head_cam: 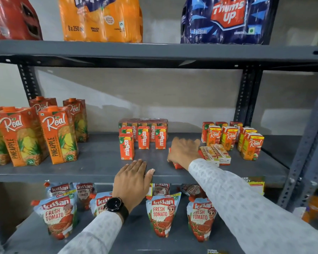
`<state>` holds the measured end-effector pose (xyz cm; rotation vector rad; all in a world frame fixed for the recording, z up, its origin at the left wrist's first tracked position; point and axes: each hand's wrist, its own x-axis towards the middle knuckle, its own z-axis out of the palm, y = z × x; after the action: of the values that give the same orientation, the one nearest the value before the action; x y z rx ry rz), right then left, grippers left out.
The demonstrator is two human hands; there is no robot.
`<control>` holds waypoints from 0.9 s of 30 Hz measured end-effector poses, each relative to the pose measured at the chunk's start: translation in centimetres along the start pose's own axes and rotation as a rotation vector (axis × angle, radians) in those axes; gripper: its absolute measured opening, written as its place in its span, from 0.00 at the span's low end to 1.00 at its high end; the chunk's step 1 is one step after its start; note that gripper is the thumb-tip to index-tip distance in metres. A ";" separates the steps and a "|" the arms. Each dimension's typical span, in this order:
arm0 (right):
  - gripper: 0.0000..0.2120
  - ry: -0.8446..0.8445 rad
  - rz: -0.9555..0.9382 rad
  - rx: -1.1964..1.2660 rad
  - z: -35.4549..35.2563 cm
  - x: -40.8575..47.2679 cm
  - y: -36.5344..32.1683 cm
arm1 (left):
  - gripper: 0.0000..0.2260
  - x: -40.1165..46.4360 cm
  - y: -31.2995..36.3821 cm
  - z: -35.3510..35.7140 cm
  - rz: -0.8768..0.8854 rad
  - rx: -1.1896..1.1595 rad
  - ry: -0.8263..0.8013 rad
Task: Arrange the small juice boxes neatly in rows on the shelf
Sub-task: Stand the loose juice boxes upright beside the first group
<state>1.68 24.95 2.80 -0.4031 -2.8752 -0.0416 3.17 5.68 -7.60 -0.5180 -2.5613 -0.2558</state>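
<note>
Several small orange Maaza juice boxes stand upright in rows at the middle of the grey shelf, in front of a wrapped pack of the same boxes. My right hand rests over a red small box lying flat, fingers curled around it. Just right of it, two small Real boxes lie flat. Behind them several small Real boxes stand upright. My left hand, with a black watch on the wrist, lies flat and empty on the shelf's front edge.
Tall Real pineapple cartons stand at the shelf's left. Kissan tomato pouches fill the shelf below. Fanta and Thums Up multipacks sit on the shelf above. A slotted grey upright stands at the right.
</note>
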 end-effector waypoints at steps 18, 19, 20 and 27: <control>0.34 0.439 0.066 0.923 6.2 -0.4 -1.3 | 0.30 0.0 0.2 1.2 -0.032 0.009 0.026; 0.33 0.458 0.082 0.918 6.1 -0.5 -1.3 | 0.30 0.0 0.2 1.2 -0.033 0.005 0.027; 0.32 0.468 0.102 0.910 6.0 -0.7 -1.3 | 0.30 0.0 0.2 1.2 -0.035 0.002 0.026; 0.29 0.314 0.059 0.627 4.1 -1.5 -0.5 | 0.32 0.1 0.3 1.1 -0.044 -0.003 0.030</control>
<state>2.03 24.29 -1.58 -0.3157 -2.3964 0.7163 2.75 6.31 -8.52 -0.4562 -2.5460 -0.2803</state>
